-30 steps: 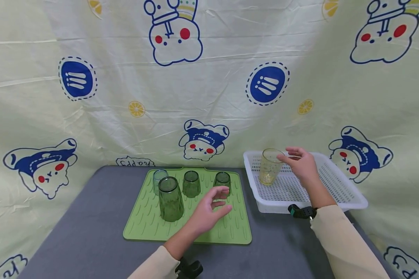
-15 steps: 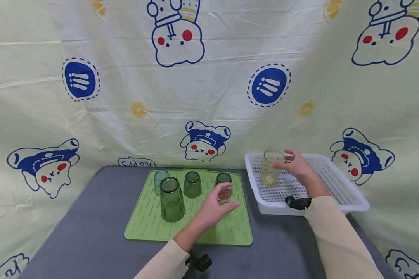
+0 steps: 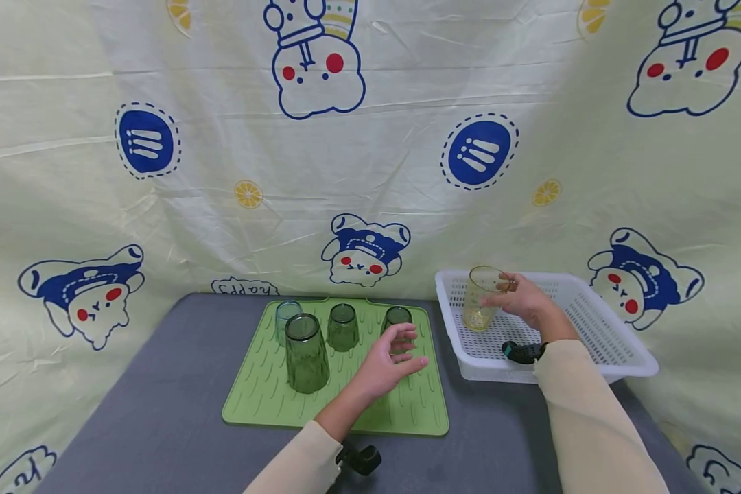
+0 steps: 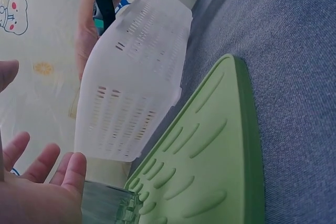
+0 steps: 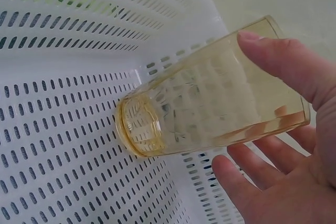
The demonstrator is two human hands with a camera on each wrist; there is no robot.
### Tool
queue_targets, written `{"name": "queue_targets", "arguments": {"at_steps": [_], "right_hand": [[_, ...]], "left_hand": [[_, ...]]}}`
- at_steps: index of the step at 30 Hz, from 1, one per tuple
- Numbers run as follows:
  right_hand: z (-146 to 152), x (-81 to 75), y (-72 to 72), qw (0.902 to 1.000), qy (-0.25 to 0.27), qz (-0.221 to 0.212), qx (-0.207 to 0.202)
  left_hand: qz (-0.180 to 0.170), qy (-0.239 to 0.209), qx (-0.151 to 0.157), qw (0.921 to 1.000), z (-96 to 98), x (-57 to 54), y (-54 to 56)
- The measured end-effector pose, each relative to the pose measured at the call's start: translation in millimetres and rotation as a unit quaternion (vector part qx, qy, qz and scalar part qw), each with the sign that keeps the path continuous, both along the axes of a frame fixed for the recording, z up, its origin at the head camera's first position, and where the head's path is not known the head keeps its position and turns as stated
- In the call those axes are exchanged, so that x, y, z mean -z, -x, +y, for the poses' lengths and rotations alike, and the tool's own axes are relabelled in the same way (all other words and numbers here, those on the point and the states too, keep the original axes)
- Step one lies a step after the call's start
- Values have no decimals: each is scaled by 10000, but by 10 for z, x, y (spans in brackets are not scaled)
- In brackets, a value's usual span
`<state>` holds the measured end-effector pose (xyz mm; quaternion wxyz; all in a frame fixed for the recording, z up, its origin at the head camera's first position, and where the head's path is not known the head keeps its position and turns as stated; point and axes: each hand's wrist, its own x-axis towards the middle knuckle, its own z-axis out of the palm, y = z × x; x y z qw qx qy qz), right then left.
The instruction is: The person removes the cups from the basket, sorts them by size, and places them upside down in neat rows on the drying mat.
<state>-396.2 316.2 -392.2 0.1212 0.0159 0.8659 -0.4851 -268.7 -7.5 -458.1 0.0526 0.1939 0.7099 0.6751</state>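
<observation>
A yellow-tinted clear drinking glass stands upright in the white plastic basket. My right hand holds it near the rim, thumb on the near side and fingers round the far side, as the right wrist view shows the thumb over the glass. My left hand hovers above the green drying mat, fingers spread and holding nothing. Behind it, a small dark green glass is partly hidden. Also on the mat are another small green glass, a tall green glass and a bluish glass.
A grey cloth-covered table bears the mat and the basket. The basket's perforated walls rise right of the mat. A patterned curtain hangs behind and at both sides.
My right hand has moved left and slightly down, its thumb and fingers coming round the yellow glass. My left hand has drifted a little right over the mat. The glasses stay in place.
</observation>
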Motion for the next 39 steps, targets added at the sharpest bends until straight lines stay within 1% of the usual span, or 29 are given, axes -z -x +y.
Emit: {"name": "queue_targets", "arguments": {"at_steps": [6, 12, 16, 24, 27, 32, 36, 39], "right_hand": [[-4, 59, 30, 10000, 30, -39, -30], [-3, 90, 48, 9996, 267, -120, 27], [-8, 95, 54, 9994, 336, -113, 19], [6, 77, 0, 9992, 397, -17, -61], [11, 63, -17, 9993, 349, 74, -141], [-5, 11, -60, 9989, 93, 313, -329], [-28, -64, -146, 9980, -110, 450, -432], [-61, -123, -234, 9968, -318, 590, -427]], "left_hand": [[-31, -11, -40, 10000, 25, 29, 29], [15, -3, -24, 10000, 40, 57, 66], [23, -17, -18, 10000, 47, 49, 73], [-22, -2, -4, 10000, 42, 34, 69], [-45, -11, 3, 10000, 28, 36, 77], [63, 50, 15, 10000, -9, 34, 91], [151, 153, 40, 9998, -42, 3, 85], [226, 242, 83, 9994, -74, -18, 87]]}}
